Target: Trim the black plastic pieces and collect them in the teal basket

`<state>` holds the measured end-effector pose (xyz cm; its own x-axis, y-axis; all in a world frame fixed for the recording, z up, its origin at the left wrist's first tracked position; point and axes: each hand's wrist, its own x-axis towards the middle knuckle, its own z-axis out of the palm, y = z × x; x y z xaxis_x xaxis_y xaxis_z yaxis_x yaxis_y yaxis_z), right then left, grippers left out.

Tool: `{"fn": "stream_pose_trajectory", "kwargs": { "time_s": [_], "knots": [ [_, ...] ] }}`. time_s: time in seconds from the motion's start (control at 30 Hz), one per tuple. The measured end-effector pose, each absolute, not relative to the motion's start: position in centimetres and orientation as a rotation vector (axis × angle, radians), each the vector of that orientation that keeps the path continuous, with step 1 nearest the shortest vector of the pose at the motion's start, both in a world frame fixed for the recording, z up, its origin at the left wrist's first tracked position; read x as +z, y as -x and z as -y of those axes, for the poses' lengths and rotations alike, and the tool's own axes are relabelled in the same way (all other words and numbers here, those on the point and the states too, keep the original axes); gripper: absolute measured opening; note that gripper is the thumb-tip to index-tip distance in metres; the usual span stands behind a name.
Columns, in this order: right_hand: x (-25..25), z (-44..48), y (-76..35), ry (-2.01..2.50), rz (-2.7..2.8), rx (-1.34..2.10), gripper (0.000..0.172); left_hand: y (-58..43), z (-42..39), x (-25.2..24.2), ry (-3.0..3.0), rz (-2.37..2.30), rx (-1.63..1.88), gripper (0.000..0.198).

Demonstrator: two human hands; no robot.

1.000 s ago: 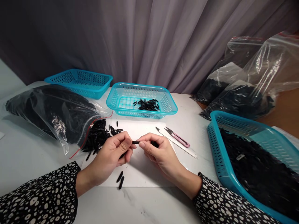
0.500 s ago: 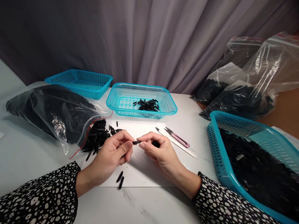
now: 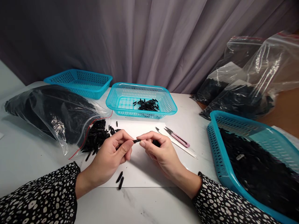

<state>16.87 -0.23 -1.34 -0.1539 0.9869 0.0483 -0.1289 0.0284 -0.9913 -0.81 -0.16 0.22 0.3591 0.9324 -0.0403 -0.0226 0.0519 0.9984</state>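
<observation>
Between my two hands, a small black elongated piece is pinched at both ends above a white sheet. My left hand grips its left end with thumb and forefinger. The right end is between the thumb and forefinger of my right hand. Another dark bit shows partly behind my right fingers; whether they hold it I cannot tell. Two similar loose pieces lie on the sheet's near edge. To the left, a heap of black pieces spills from a clear zip bag.
A blue basket at the back holds some black pieces; another blue basket stands left of it. Pink-handled thread snips and a white strip lie right of my hands. A large filled basket and filled bags occupy the right.
The black piece has turned slightly between my fingertips, its right end now a little higher. Both hands keep nearly the same place and grip.
</observation>
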Motion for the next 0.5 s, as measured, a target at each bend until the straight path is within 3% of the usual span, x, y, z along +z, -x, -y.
{"fn": "stream_pose_trajectory", "kwargs": {
  "time_s": [0.23,0.5],
  "knots": [
    [-1.06,0.59,-17.24,1.079,1.726,0.460,0.012,0.85,0.11,0.37,-1.513,-1.133,0.882,0.023],
    [-1.36,0.78,-17.03,1.024,1.918,0.157,0.016,0.65,0.50,0.28,-1.527,-1.100,0.841,0.020]
  ]
}}
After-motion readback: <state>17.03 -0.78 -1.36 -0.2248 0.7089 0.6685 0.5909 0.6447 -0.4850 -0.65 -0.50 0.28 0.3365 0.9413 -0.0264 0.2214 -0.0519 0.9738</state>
